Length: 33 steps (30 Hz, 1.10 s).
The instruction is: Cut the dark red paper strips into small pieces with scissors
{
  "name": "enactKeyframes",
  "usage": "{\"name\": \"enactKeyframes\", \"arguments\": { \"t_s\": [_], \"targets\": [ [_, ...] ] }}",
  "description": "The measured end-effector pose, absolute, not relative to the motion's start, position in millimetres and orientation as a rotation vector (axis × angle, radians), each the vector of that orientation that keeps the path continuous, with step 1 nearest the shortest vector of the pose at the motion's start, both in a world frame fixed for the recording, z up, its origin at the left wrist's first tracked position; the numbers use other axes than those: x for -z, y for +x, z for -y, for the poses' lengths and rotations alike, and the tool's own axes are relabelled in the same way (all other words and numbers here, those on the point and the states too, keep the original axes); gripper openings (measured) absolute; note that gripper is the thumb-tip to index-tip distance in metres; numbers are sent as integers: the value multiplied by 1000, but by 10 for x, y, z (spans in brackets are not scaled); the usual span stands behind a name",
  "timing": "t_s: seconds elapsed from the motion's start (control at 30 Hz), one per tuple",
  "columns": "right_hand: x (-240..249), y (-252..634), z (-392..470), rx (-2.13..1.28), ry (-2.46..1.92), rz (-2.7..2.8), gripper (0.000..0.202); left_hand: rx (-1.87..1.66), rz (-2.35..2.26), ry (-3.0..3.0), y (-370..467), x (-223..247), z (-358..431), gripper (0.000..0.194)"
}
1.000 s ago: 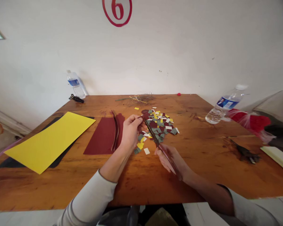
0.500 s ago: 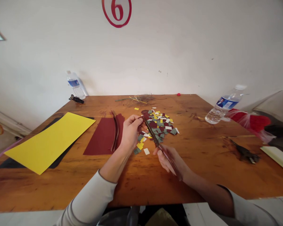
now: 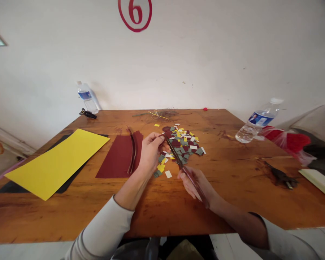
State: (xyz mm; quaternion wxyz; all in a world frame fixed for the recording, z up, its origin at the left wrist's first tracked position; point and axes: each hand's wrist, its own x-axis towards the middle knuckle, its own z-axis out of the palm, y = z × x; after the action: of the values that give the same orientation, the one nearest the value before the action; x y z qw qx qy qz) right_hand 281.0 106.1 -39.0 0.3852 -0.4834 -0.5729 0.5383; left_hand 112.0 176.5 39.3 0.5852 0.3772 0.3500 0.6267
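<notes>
Between my hands runs a long, narrow dark red paper strip [image 3: 191,176], slanting from upper left to lower right. It looks like it may be several strips stacked. My left hand [image 3: 151,150] pinches the far end between thumb and fingertips. Lower down, my right hand [image 3: 197,182] is closed around the strip, whose near end reaches the wrist. Under and beyond the strip lies a pile of small paper pieces [image 3: 184,148] in grey, yellow, white and dark red. To the left of my left hand, curved strips [image 3: 132,151] rest on dark red paper sheets [image 3: 112,157].
A yellow sheet [image 3: 61,160] overlaps black paper [image 3: 67,184] at left. Water bottles stand at back left [image 3: 87,97] and right [image 3: 258,121]. Thin twigs [image 3: 162,113] lie at the back. A dark object [image 3: 283,177] and a pale box [image 3: 318,186] are at right.
</notes>
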Motion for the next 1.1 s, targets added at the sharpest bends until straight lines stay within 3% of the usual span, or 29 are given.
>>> {"name": "enactKeyframes", "arguments": {
  "t_s": [1.1],
  "targets": [
    [338,2796,-1057,-1432,-1171,1422,56,-1460,-834,875,1131,-401,-1760,21]
  ]
}}
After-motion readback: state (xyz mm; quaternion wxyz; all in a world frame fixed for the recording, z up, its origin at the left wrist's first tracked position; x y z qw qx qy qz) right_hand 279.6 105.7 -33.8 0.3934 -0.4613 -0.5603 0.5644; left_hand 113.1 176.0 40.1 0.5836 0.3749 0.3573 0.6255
